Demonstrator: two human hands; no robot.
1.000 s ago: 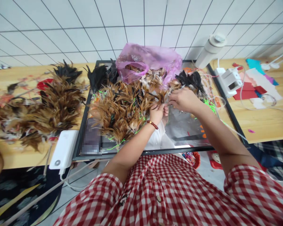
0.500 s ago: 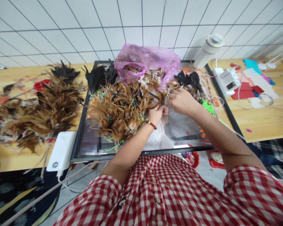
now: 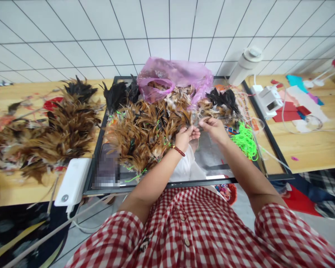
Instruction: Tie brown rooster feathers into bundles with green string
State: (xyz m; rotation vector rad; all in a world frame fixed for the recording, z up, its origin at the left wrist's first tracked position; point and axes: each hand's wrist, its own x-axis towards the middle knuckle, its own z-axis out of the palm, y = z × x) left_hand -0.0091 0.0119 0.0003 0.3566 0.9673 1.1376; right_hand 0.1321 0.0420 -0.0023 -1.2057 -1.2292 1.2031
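My left hand (image 3: 185, 137), with a beaded bracelet at the wrist, has its fingers curled and thumb pressed in at the edge of a heap of brown feathers (image 3: 145, 126). What it holds is hidden. Close beside it, my right hand (image 3: 214, 129) pinches a small brownish feather (image 3: 208, 120) between thumb and fingers. Bright green strings (image 3: 244, 141) lie right of my right forearm. Behind the hands sits a pink plastic bag (image 3: 181, 69) with feathers in its mouth, flanked by black feathers (image 3: 115, 96) on the left.
A black-framed glass panel (image 3: 268, 134) lies under the work. On it rests a phone (image 3: 107, 163); a white power bank (image 3: 72, 180) is beside its left edge. More feathers (image 3: 64, 128) are farther left. A white bottle (image 3: 245, 65) and power strip (image 3: 265, 100) stand right.
My right hand has moved down and nearer my body, and its forearm has swung left, uncovering more green strings. My left hand stays nearly in place, its fingers slightly looser.
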